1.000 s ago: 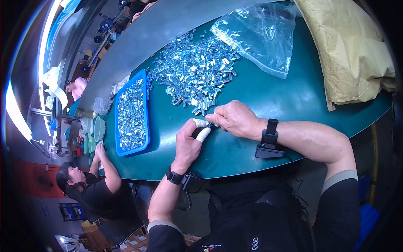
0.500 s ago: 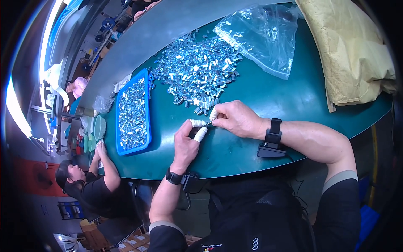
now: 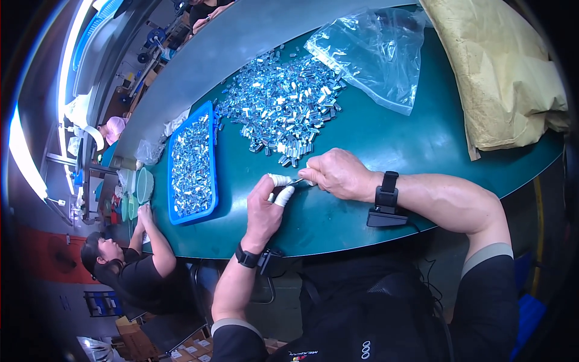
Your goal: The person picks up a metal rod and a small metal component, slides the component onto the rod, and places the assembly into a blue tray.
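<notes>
My left hand [image 3: 264,208], its thumb and forefinger tips wrapped in white tape, pinches a small shiny metal piece [image 3: 295,182] over the green table. Against that piece, from the right, comes my right hand [image 3: 341,175], closed in a pinch with a white-wrapped fingertip. Whatever its fingers grip is mostly hidden by them. Just beyond both hands spreads a pile of small silvery metal pieces [image 3: 283,102]. Left of the pile stands a blue tray [image 3: 215,196] holding many more such pieces [image 3: 192,166].
A clear plastic bag [image 3: 377,60] lies beyond the pile. At the right, a large yellowish-brown sack [image 3: 506,78] rests on the green table [image 3: 416,145]. Along the table's left side a co-worker [image 3: 136,259] handles things near green baskets [image 3: 143,184]. Other people sit farther back.
My hands stay together around the small metal piece. The right hand has turned slightly, its fingers curling closer, and the left has shifted a little. Farther back, a person in pink has leaned.
</notes>
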`<state>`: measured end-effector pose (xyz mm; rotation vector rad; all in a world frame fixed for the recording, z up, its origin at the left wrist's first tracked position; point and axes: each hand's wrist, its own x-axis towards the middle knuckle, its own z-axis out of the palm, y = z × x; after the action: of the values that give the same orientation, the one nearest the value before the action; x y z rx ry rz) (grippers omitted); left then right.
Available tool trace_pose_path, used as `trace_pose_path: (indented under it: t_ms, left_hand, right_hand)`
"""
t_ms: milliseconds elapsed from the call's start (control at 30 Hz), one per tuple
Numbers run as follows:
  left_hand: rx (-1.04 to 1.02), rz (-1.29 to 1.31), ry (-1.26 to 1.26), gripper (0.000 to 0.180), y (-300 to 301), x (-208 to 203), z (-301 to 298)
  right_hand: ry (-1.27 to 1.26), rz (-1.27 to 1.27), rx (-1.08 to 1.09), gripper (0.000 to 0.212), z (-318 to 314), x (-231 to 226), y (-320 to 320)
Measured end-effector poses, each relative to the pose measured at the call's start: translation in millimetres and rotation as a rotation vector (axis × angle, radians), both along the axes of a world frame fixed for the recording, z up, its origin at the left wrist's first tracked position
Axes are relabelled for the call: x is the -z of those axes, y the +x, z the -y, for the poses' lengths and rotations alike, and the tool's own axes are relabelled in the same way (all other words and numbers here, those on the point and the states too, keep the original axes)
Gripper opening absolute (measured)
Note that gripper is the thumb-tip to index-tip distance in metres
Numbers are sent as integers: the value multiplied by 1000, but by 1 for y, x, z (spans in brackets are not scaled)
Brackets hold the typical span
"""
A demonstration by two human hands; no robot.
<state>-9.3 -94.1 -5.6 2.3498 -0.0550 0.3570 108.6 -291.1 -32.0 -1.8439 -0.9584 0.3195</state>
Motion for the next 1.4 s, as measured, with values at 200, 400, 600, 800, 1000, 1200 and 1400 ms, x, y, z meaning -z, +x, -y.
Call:
trace_pose_path:
  t_ms: [200, 400, 600, 800, 1000, 1200, 1400]
  left_hand:
    - [-289, 108, 193, 16, -13, -17, -82]
    - [-521, 181, 507, 24, -16, -39, -156]
    - [-267, 81, 441, 34, 37, -12, -100]
    - [-187, 63, 574, 39, 65, 5, -83]
    - [-187, -39, 318, 38, 34, 7, -53]
    - [-150, 20, 334, 30, 18, 9, -60]
    - [-113, -47, 168, 18, 7, -6, -25]
  right_hand:
    - [101, -204, 27, 41, -1, 2, 2]
    - [87, -128, 30, 42, -2, 1, 1]
    - [80, -150, 37, 41, 2, 1, 3]
    - [96, -133, 0, 40, -4, -3, 0]
    - [91, -118, 33, 40, -1, 4, 3]
    - [94, -123, 35, 40, -2, 5, 2]
    - [136, -124, 58, 37, -5, 9, 2]
